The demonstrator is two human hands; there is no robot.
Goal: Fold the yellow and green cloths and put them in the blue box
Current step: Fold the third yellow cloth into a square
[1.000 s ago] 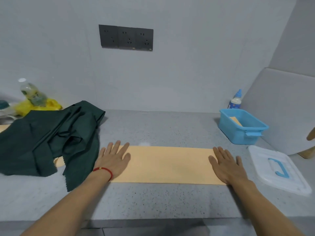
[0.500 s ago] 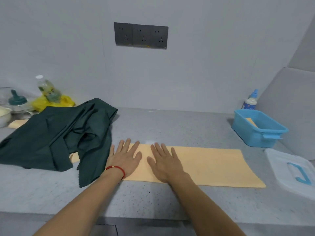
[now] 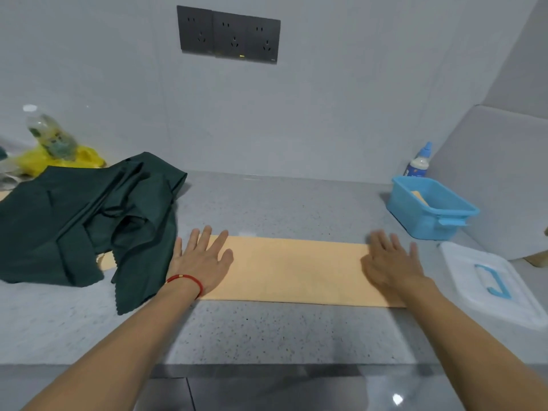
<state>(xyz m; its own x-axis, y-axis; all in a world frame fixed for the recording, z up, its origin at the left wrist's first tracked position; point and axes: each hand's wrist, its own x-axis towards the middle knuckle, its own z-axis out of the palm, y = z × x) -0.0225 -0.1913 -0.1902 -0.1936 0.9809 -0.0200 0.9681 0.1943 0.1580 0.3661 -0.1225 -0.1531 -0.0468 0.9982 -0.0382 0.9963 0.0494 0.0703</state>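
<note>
No writing can be read anywhere: the label on the small white squeeze bottle with a blue cap (image 3: 417, 164), standing at the counter's back edge behind the box, is too blurred to make out, and so is the label on the clear plastic bottle (image 3: 49, 134) tilted over a crumpled yellow plastic bag (image 3: 63, 160) at the far left. The long yellow-orange cloth (image 3: 293, 271), folded into a flat strip, lies along the front part of the speckled grey stone counter (image 3: 267, 330), parallel to its front edge. The left hand (image 3: 201, 261), with a red cord bracelet (image 3: 186, 280) on its wrist, lies palm down on the strip's left end, fingers straight and spread, holding nothing. The right hand (image 3: 391, 262) lies palm down on the strip's right end, fingers straight and slightly fanned, also gripping nothing; it is somewhat motion-blurred. Both forearms reach in from the counter's front edge. The dark green cloth (image 3: 89, 221) sits unfolded in a rumpled heap on the left part of the counter, one flap overlapping the yellow strip's left end beside the left hand. The open blue plastic box (image 3: 430, 212) stands near the back right corner, with a piece of yellow-orange material showing inside. Its translucent white lid with a blue handle (image 3: 492, 283) lies flat at the right edge, in front of the box. A dark triple socket panel (image 3: 228, 34) is set in the grey wall above.
</note>
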